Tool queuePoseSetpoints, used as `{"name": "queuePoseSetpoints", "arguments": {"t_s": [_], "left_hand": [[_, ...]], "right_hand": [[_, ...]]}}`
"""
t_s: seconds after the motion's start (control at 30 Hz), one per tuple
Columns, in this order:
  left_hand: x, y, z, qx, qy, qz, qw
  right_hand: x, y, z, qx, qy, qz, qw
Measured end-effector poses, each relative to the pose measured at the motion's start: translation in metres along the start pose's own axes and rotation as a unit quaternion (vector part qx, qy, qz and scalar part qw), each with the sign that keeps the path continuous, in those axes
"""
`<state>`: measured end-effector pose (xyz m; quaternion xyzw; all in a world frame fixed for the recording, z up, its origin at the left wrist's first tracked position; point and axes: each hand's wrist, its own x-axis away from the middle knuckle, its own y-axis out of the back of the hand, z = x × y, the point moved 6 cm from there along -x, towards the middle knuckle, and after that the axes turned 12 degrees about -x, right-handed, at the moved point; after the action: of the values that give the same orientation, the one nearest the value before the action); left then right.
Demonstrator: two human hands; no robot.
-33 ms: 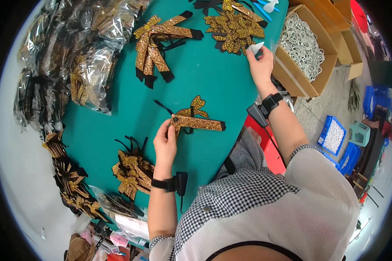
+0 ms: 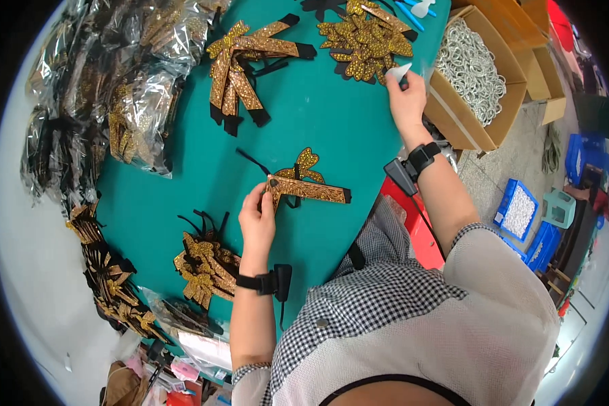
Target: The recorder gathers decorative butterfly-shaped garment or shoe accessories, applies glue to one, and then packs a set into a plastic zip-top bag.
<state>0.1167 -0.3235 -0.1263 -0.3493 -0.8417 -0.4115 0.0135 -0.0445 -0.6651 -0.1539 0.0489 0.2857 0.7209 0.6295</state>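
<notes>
My left hand [image 2: 257,215] pinches the bent corner of a gold-patterned strap piece [image 2: 311,190] with a black end. A thin black cord sticks out past its corner. Just behind the strap lies a gold beaded bow-shaped piece [image 2: 307,162], with a black strip crossing between them. At the right edge of the table, my right hand [image 2: 407,101] is closed on a small white pointed thing [image 2: 399,72], whose lower part the fingers hide. That hand is beside a pile of gold beaded pieces [image 2: 365,42].
Gold strap pieces [image 2: 264,46] lie at the far middle, and another bundle [image 2: 206,267] sits left of my left forearm. Plastic-bagged pieces [image 2: 142,115] cover the left side. A cardboard box [image 2: 446,111] of silver rings stands right of the green table [image 2: 345,257].
The black cord's free end has shifted slightly up and left. Both hands stay almost where they were.
</notes>
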Motion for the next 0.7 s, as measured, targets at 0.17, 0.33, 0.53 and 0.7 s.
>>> {"name": "queuePoseSetpoints", "arguments": {"t_s": [0.17,0.33,0.53,0.7], "left_hand": [[0.001,0.004,-0.015,-0.231,-0.126,-0.160,0.951],[0.018,0.007,-0.082,0.034,-0.123,-0.036,0.991],[0.020,-0.018,-0.104,0.008,-0.241,0.038,0.970],[0.006,-0.025,-0.111,-0.097,-0.312,0.045,0.944]], "right_hand": [[0.016,0.009,0.018,-0.200,-0.031,0.092,0.975],[0.091,0.000,0.082,-0.135,0.090,0.473,0.866],[0.122,-0.001,0.101,-0.182,0.003,0.615,0.767],[0.106,0.001,0.085,-0.231,-0.034,0.596,0.768]]}}
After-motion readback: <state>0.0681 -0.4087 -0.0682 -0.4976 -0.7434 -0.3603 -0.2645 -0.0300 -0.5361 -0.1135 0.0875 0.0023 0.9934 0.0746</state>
